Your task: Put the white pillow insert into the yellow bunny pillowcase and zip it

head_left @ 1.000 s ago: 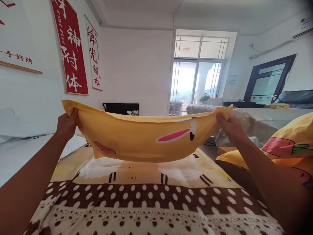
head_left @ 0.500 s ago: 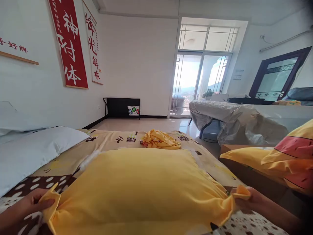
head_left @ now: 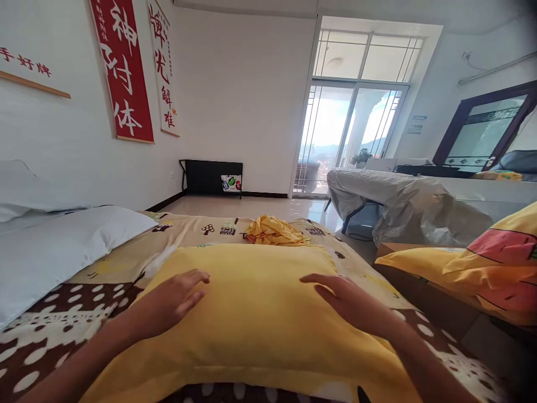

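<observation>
A plump yellow pillow (head_left: 255, 313) lies flat on the patterned bedspread (head_left: 46, 330) right in front of me. My left hand (head_left: 172, 299) rests open on its left half, fingers stretched out. On the pillow's right half my right hand (head_left: 348, 302) lies flat too, palm down and open. Neither hand grips anything.
A crumpled yellow cloth (head_left: 274, 230) lies further up the bed. A white pillow (head_left: 59, 246) sits at the left by the wall. At the right, yellow pillows (head_left: 474, 268) are stacked beside the bed. A covered table (head_left: 403, 198) stands towards the glass balcony door (head_left: 339, 140).
The pillow, held up by its corners a second ago, came down onto the bed. Both hands let go of the corners and now lie flat on top of it.
</observation>
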Demonstrator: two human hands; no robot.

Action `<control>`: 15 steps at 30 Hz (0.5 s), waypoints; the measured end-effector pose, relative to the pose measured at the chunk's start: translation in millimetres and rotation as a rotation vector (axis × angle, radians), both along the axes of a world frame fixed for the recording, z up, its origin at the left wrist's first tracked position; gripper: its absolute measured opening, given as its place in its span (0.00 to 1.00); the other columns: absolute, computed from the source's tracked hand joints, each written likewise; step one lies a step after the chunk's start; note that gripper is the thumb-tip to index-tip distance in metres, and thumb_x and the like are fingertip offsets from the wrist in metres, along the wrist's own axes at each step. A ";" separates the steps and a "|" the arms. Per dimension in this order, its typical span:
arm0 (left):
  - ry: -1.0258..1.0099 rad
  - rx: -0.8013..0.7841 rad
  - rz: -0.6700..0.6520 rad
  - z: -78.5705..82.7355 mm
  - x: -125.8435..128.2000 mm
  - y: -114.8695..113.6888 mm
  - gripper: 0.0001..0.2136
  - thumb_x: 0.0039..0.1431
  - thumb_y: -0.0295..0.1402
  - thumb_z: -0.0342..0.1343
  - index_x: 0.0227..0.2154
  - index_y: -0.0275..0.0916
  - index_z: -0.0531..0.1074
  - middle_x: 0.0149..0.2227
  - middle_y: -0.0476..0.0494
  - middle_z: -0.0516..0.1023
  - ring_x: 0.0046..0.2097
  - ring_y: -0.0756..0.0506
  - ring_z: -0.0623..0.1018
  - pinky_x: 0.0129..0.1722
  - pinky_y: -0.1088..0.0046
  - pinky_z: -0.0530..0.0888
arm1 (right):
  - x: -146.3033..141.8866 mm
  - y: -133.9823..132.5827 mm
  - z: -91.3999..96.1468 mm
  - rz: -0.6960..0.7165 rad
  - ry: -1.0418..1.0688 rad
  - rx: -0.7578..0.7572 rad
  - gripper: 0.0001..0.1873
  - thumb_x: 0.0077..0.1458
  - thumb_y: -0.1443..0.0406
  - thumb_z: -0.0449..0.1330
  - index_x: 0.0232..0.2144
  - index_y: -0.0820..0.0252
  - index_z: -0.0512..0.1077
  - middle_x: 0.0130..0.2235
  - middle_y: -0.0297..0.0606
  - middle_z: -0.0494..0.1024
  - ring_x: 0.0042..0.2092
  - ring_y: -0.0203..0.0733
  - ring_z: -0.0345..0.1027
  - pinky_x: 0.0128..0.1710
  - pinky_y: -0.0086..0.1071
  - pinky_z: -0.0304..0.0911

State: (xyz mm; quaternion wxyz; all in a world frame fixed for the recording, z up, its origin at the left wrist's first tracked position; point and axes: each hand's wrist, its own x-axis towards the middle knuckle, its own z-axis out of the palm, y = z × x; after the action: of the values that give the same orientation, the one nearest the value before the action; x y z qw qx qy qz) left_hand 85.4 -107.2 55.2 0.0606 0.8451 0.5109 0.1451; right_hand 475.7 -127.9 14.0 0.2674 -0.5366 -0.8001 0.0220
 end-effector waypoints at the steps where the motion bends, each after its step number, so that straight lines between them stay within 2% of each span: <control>1: 0.034 0.066 -0.051 -2.2 29.2 9.4 0.22 0.63 0.38 0.38 0.55 0.42 0.67 0.60 0.42 0.68 0.60 0.43 0.67 0.58 0.65 0.64 | -39.1 6.6 0.2 0.023 -0.026 -0.001 0.27 0.58 0.46 0.48 0.53 0.49 0.69 0.54 0.43 0.73 0.58 0.53 0.62 0.55 0.48 0.58; 3: 0.091 0.166 -0.108 -18.0 75.1 24.3 0.23 0.63 0.34 0.37 0.59 0.38 0.63 0.64 0.38 0.60 0.64 0.42 0.60 0.63 0.58 0.57 | -97.1 18.6 -5.6 0.045 -0.068 0.001 0.27 0.60 0.47 0.47 0.57 0.48 0.65 0.59 0.42 0.68 0.62 0.51 0.56 0.59 0.48 0.54; 4: 0.109 0.175 -0.122 -29.6 88.4 29.3 0.23 0.64 0.35 0.37 0.61 0.38 0.60 0.64 0.38 0.58 0.65 0.42 0.58 0.63 0.56 0.56 | -112.5 23.5 -10.3 0.041 -0.088 0.000 0.28 0.61 0.48 0.46 0.59 0.51 0.63 0.61 0.43 0.65 0.63 0.50 0.53 0.60 0.48 0.52; 6: 0.129 0.182 -0.121 -54.7 91.9 34.1 0.24 0.66 0.40 0.36 0.63 0.41 0.56 0.65 0.42 0.56 0.66 0.43 0.57 0.64 0.55 0.55 | -114.3 29.3 -22.3 0.002 -0.124 0.006 0.30 0.63 0.49 0.44 0.61 0.55 0.60 0.64 0.44 0.58 0.66 0.48 0.48 0.63 0.48 0.47; 8: 0.139 0.226 -0.079 -79.1 67.4 33.2 0.26 0.65 0.45 0.37 0.64 0.47 0.52 0.66 0.46 0.53 0.66 0.44 0.55 0.64 0.55 0.55 | -84.5 27.8 -38.7 -0.095 -0.145 0.029 0.31 0.63 0.50 0.43 0.63 0.57 0.56 0.66 0.42 0.53 0.67 0.47 0.44 0.64 0.49 0.43; 10: 0.134 0.307 0.026 -103.5 24.9 27.3 0.26 0.64 0.45 0.39 0.65 0.54 0.47 0.67 0.50 0.51 0.67 0.43 0.54 0.64 0.53 0.55 | -37.4 19.1 -61.3 -0.245 -0.128 0.061 0.31 0.63 0.50 0.42 0.64 0.54 0.53 0.66 0.39 0.51 0.67 0.47 0.43 0.64 0.52 0.42; 12: 0.098 0.371 0.179 -128.7 -22.5 16.5 0.29 0.62 0.45 0.41 0.65 0.58 0.41 0.67 0.50 0.52 0.67 0.42 0.55 0.62 0.50 0.58 | 12.1 5.1 -89.1 -0.396 -0.063 0.067 0.31 0.63 0.50 0.41 0.65 0.53 0.51 0.66 0.38 0.52 0.66 0.48 0.45 0.63 0.51 0.47; 15: 0.002 0.421 0.349 -158.9 -78.7 -6.1 0.30 0.62 0.42 0.38 0.65 0.59 0.35 0.66 0.51 0.56 0.65 0.41 0.59 0.60 0.51 0.62 | 71.6 -20.8 -132.1 -0.512 0.042 -0.038 0.33 0.61 0.48 0.38 0.63 0.55 0.55 0.63 0.39 0.61 0.63 0.46 0.55 0.60 0.46 0.57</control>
State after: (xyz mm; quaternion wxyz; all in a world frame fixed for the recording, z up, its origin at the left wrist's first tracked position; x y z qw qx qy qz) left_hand 6.7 -113.2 -103.7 -0.1432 0.7383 0.6075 0.2554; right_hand 547.2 -148.7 -118.1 0.2709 -0.7260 -0.6318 -0.0202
